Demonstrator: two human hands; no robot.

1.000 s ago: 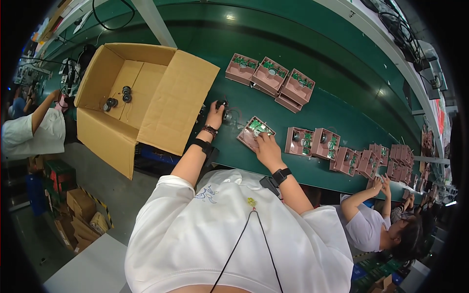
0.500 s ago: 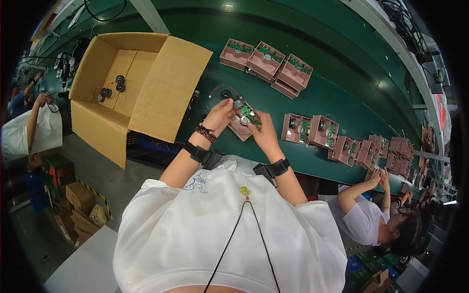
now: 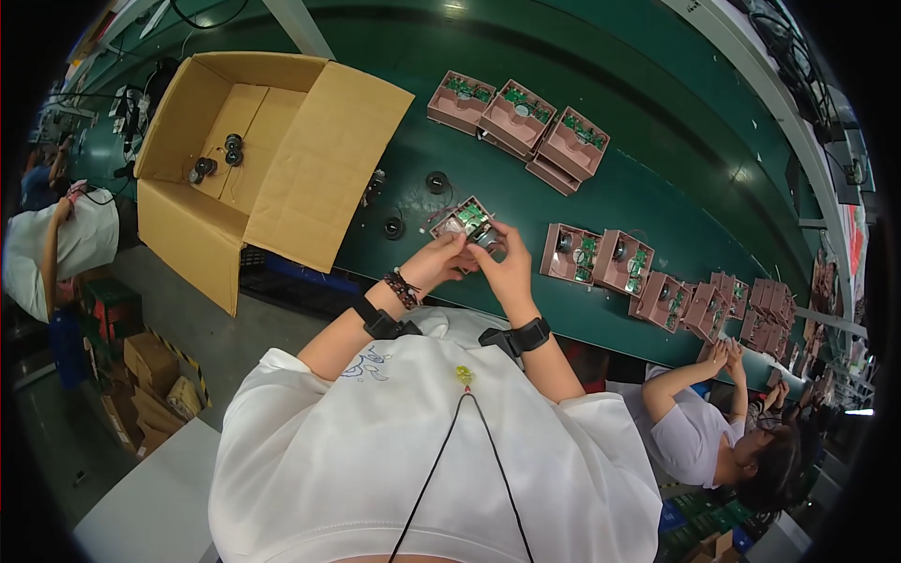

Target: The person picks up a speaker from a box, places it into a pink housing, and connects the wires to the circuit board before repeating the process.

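Currently, the fingers of your right hand (image 3: 508,269) grasp a round speaker (image 3: 485,236) with a dark rim, the thumb on its near side and the forefinger on its far right side. The fingers of your left hand (image 3: 433,265) are curled at the near side of a pink housing (image 3: 451,225); the hand covers the contact area, so you cannot tell whether they grip the housing or only steady it. The speaker sits at the right, near end of the housing, and a green circuit board (image 3: 472,215) lies beyond it, inside the walls. The housing is directly in front of you, over the green counter (image 3: 488,202).

Your left wrist carries a beaded bracelet (image 3: 402,289) and a black strap (image 3: 383,321); your right wrist carries a matching black band (image 3: 528,338).

Just beyond and to the left of the housing, note two loose speakers (image 3: 436,182) on the counter, well apart from each other. Farther left stands an open cardboard box (image 3: 330,164), its flap spread toward the counter, with several dark speakers (image 3: 203,169) on its bottom.

At the far side of the counter, pink housings with green boards (image 3: 572,147) stand in a row, one resting on another at the right end. To your right, a line of similar housings (image 3: 624,263) extends along the counter toward a seated co-worker (image 3: 694,436) in a pale shirt. A second co-worker (image 3: 70,239) is at the far left, past the box.
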